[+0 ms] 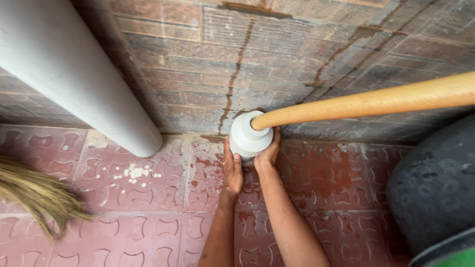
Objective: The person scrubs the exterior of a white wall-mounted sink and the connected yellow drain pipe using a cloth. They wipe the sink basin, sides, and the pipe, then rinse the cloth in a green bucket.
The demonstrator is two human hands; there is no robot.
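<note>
A white plastic pipe fitting (247, 136) stands at the foot of a brown tiled wall (208, 59). An orange hose (376, 101) runs into its top from the right. My left hand (231, 168) lies flat against the fitting's left side, fingers pointing up. My right hand (268, 151) cups the fitting's right side and lower edge from below. Both forearms reach up from the bottom of the view. The base of the fitting is hidden behind my hands.
A thick white pipe (74, 69) slants down at the left onto the red patterned floor tiles (148, 227). Broom bristles (34, 195) lie at the far left. A dark round container (435, 188) fills the right edge. White crumbs (133, 173) dot the wet floor.
</note>
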